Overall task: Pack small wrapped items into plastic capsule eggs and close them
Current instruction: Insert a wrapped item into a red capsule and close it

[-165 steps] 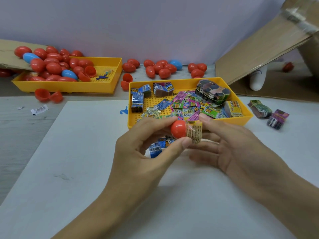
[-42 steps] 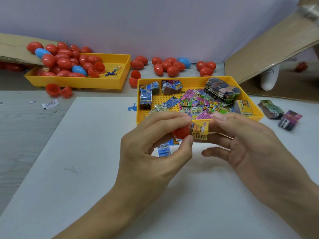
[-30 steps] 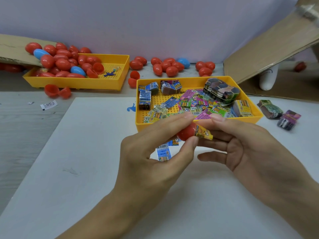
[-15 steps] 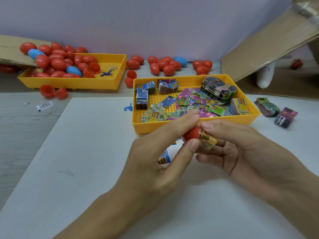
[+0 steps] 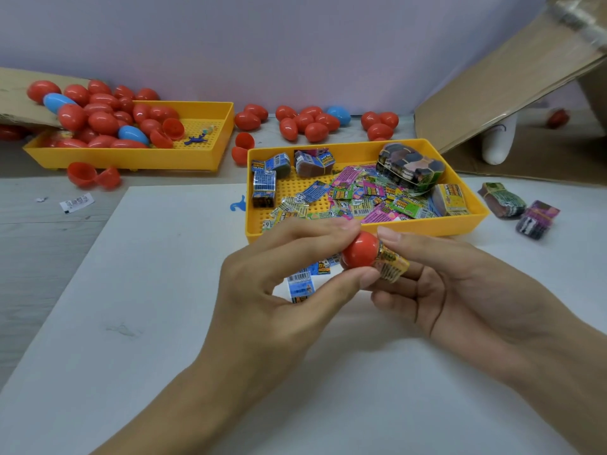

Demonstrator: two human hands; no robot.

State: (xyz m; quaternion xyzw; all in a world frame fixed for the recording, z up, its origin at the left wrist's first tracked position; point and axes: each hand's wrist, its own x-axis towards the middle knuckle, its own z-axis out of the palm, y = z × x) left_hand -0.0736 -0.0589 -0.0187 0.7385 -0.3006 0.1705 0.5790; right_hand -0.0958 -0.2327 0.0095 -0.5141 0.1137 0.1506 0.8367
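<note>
My left hand [image 5: 279, 284] pinches a red capsule egg half [image 5: 359, 250] between thumb and fingers, just in front of the near yellow tray [image 5: 361, 229]. My right hand [image 5: 460, 287] pinches a small yellow wrapped item [image 5: 391, 265] and holds it against the half's open end. The item sits partly inside the half. Several more wrapped items [image 5: 364, 195] lie loose in that tray. A blue wrapped item [image 5: 300, 284] lies on the white board under my left hand.
A second yellow tray [image 5: 210, 156] at back left holds several red and blue eggs [image 5: 98, 116]. More red eggs [image 5: 305, 121] lie along the wall. Open red halves [image 5: 92, 175] sit left of the board. Two wrapped bundles [image 5: 519, 208] lie right; tilted cardboard [image 5: 505, 83] stands behind them.
The yellow wrapped item has gone from hanging flat beside the red half to being rolled up and pushed partway into it. Both hands have shifted slightly right and lower.
</note>
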